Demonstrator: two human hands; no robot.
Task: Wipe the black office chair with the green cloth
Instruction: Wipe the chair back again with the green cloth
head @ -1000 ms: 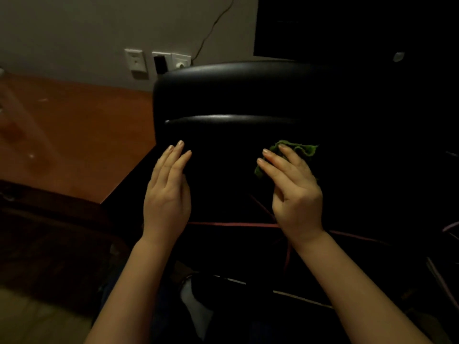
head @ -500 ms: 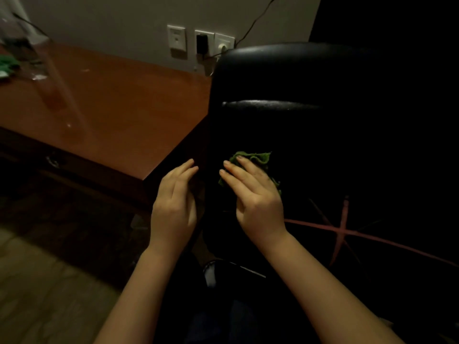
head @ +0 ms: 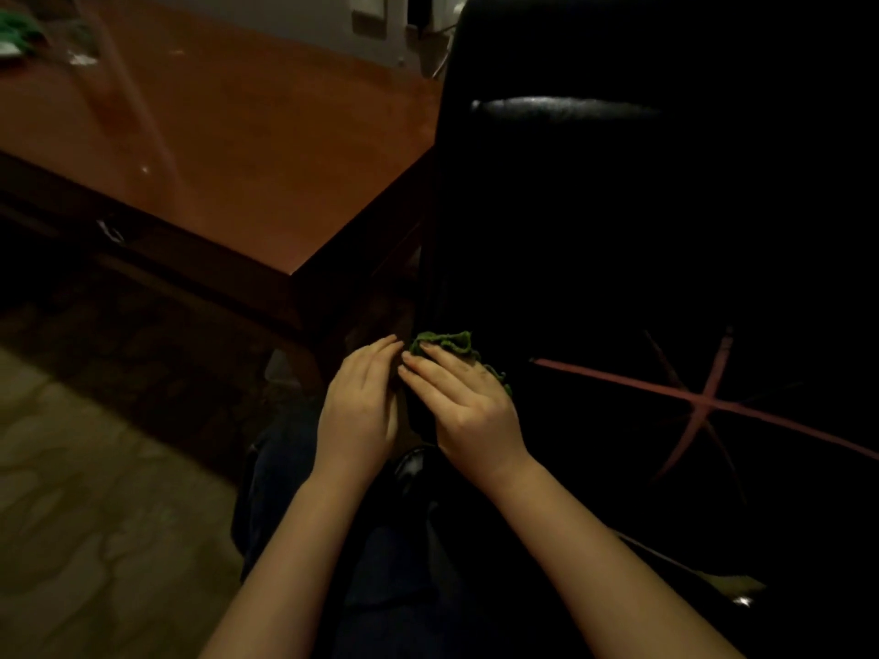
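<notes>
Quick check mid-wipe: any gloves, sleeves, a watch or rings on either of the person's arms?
No. The left hand and right hand are bare, with no gloves and no rings that show in this dim light. The left forearm and right forearm are bare too: no sleeve reaches into view, and neither wrist carries a watch or band. The nails look short and plain.
</notes>
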